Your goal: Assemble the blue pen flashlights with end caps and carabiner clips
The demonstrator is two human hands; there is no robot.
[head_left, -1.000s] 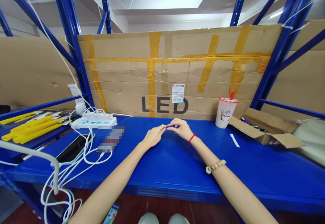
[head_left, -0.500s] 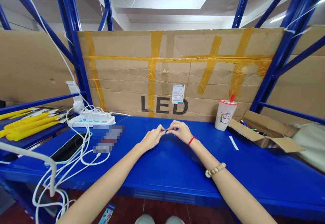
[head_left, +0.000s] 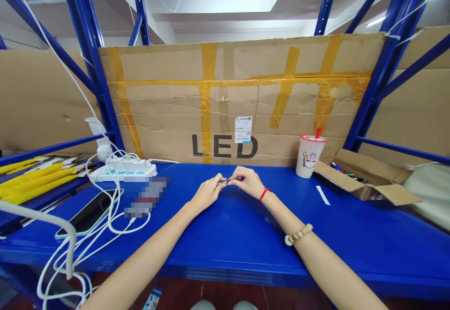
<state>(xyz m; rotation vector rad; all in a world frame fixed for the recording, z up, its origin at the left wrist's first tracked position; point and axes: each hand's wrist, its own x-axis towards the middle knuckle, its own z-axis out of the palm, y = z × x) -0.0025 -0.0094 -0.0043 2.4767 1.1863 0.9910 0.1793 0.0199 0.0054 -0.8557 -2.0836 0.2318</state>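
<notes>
My left hand [head_left: 208,192] and my right hand [head_left: 247,182] meet over the middle of the blue shelf top [head_left: 232,235]. Between their fingertips is a small, slim piece [head_left: 227,181], dark blue and silvery; its kind is too small to make out. The left thumb and forefinger pinch its left end. From the other side, the right thumb and forefinger pinch its right end. Most of the piece is hidden by the fingers.
A drink cup [head_left: 311,157] with a red straw stands back right, beside an open cardboard box [head_left: 365,178] of pens and a white strip [head_left: 322,195]. Leftward lie a phone [head_left: 89,212], a power strip [head_left: 121,171] and looped white cables. A large carton [head_left: 168,113] walls the back.
The camera view has shifted slightly to the right. Both hands keep their pinch on the small piece, with a little more of it showing between the fingers.
</notes>
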